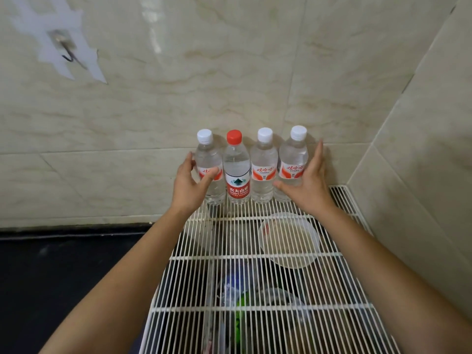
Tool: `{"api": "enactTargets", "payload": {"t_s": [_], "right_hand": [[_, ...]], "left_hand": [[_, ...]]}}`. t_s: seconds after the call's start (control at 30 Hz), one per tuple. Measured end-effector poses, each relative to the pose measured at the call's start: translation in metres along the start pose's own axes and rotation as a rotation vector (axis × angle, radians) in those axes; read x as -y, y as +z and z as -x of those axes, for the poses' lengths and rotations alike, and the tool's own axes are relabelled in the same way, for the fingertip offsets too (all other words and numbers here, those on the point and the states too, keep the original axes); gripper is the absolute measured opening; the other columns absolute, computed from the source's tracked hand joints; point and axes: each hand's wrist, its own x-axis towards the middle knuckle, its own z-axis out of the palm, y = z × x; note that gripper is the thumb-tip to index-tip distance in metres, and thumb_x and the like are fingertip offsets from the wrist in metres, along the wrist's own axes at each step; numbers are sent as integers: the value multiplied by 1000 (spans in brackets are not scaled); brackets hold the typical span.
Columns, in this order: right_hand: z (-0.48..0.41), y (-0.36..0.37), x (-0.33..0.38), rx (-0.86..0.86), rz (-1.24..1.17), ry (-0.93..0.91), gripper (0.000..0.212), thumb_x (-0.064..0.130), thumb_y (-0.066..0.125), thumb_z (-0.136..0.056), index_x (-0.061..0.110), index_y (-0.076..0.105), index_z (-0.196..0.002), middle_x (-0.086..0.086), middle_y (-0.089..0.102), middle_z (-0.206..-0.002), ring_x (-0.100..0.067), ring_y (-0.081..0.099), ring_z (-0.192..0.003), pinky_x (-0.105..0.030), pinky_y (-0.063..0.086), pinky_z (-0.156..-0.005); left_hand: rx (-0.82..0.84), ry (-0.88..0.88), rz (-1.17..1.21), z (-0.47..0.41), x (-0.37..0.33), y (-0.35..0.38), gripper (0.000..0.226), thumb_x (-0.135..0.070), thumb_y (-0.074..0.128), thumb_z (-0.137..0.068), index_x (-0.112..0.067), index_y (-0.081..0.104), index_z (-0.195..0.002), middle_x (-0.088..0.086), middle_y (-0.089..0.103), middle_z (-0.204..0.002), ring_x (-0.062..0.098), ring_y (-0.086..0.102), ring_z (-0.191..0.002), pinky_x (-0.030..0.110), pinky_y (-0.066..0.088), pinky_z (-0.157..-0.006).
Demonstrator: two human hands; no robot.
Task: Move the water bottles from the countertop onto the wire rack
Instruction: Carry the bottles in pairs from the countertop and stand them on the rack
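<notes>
Left hand (pixel 187 185) grips left bottle (pixel 208 157), right hand (pixel 307 182) presses right bottle (pixel 292 159)

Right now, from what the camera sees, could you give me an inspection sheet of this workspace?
Surface: white wire rack, beside a dark countertop.
Job's things: four bottles upright in a row at the rack's back: leftmost bottle, red-capped bottle, third bottle, rightmost bottle.
Clutter: clear round container and blurred bags beneath the wires.
Hands: left hand grips the leftmost bottle; right hand lies flat against the rightmost bottle.
Cables: nothing seen.
Surroundings: tiled wall with a metal hook.
</notes>
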Motion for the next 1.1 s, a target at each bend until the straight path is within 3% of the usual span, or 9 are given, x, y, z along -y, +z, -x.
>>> {"api": "enactTargets", "payload": {"t_s": [0.1,0.2,0.4,0.5,0.7,0.87,1.1], "right_hand": [[20,-1,26,-292,163,-297,115,45,80,-82,20,-2,-158,-25,4,-166,-39,7,-155,-58,17,-125],[31,20,56,-428,161,-610,91,43,70,-89,10,17,-155,-25,13,-161,-42,17,-151,-50,18,-125],[69,107,128,-182,53,-856,85,45,65,-92,15,19,-157,-16,10,-164,-40,15,-155,-55,12,-126],[101,154,160,-68,-15,-944,81,45,63,-93,13,25,-156,-23,17,-164,-43,19,-154,-62,21,-121],[189,221,227,132,-77,-1067,77,46,62,-95,14,29,-156,-22,24,-164,-40,19,-154,-59,17,-123],[263,266,282,179,-73,-1144,78,46,63,-94,15,28,-157,-19,23,-166,-39,19,-155,-53,10,-126],[376,361,373,213,-3,-1160,76,46,60,-94,14,31,-156,-19,22,-166,-36,18,-155,-54,11,-126]], "left_hand": [[-81,113,-261,23,-4,-26,85,-55,57,-96,-14,20,-161,9,28,-166,23,24,-153,45,26,-124],[-219,299,-497,55,-2,-64,72,-48,47,-102,-11,23,-159,18,24,-166,32,20,-154,50,24,-124],[-446,310,-871,134,23,-155,66,-46,40,-103,-4,34,-154,27,31,-161,43,28,-150,58,31,-117],[-587,229,-1024,187,44,-206,64,-43,46,-104,-1,41,-152,28,34,-159,45,30,-149,61,31,-117],[-751,28,-1129,285,87,-294,64,-42,47,-103,0,42,-150,27,34,-159,46,32,-148,63,34,-113],[-804,-84,-1131,351,127,-365,67,-45,44,-101,-1,41,-151,27,32,-160,45,29,-149,64,32,-114],[-729,-217,-1102,444,204,-495,71,-50,38,-99,-3,40,-152,25,29,-162,43,28,-150,64,30,-116]]}}
